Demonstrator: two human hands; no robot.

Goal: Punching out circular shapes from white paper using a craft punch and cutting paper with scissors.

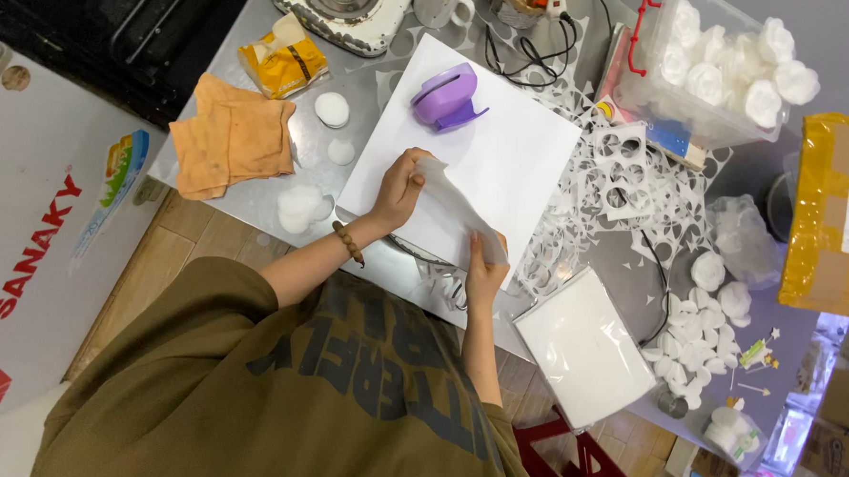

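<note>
Plainly, sheet: a thin white paper sheet [450, 211] is held between both hands, curled up off a larger white sheet [505, 147] lying on the table [245, 202].
Left hand: the left hand [400, 185] is closed on the sheet's upper-left edge, fingers curled over it, with a bead bracelet [348, 243] at the wrist.
Right hand: the right hand [485, 268] pinches the sheet's lower-right end, thumb and fingers shut on the paper.
Sheet to hands: it spans from one hand to the other, slanting down to the right, directly in front of the person's body.
Punch: a purple paper punch [445, 98] sits on the larger sheet, just above the left hand and apart from it; neither hand touches it.
Progress, as a judgement: much cutting looks done, since white offcuts full of round holes [627, 181] lie spread to the right and piles of cut white shapes [687, 341] sit near the table's right edge; the held sheet appears whole, so punching it seems yet to come.
Further out: a clear box of white paper flowers [728, 66] stands at upper right, a stack of white sheets in plastic [582, 346] lies at lower right, and an orange cloth [233, 135] lies at left.
</note>
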